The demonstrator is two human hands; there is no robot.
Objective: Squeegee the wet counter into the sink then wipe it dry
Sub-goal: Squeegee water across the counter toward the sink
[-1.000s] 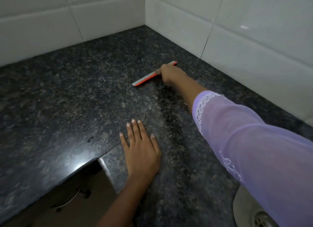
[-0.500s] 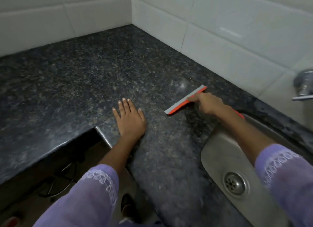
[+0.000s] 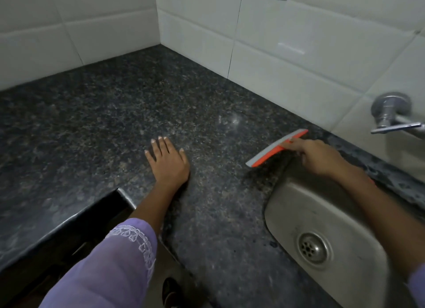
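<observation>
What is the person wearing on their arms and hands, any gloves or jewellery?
No gloves show: the left hand and right hand are bare, with no rings or bracelets visible. The left sleeve is thin, slightly sheer lilac fabric with white lace-like embroidery along its cuff, ending partway down the forearm. Only a sliver of the matching right sleeve shows at the picture's edge.

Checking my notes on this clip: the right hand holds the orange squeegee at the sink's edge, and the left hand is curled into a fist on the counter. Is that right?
One detail is wrong. In the head view, the left hand lies flat, fingers straight, on the counter, not in a fist. The right hand does hold the orange squeegee at the edge of the sink.
</observation>
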